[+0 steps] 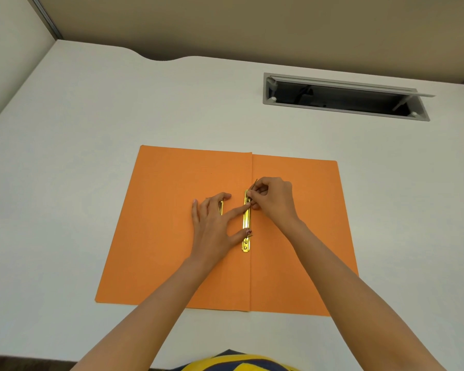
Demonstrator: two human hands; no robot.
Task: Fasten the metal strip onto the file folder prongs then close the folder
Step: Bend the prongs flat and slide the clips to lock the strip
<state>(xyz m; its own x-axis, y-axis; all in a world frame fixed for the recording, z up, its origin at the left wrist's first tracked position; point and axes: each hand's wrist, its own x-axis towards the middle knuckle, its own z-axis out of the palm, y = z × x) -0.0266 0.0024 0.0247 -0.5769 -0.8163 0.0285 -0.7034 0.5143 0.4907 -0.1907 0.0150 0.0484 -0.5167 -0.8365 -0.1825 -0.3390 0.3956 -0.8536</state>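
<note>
An orange file folder [172, 236] lies open flat on the white desk. A gold metal strip [246, 231] lies along the centre fold. My right hand [271, 199] pinches the thin upper prong at the strip's far end, with the prong's tip sticking up past my fingers. My left hand [214, 226] rests spread on the left flap, its index finger and thumb pressing on the strip. A second gold metal piece [220, 207] lies partly hidden under my left fingers. The lower prong shows near my left thumb.
The white desk [91, 116] has a grey cable hatch [343, 96] standing open at the back right. Partition walls border the desk at the back and on the left. The desk's front edge is near my body.
</note>
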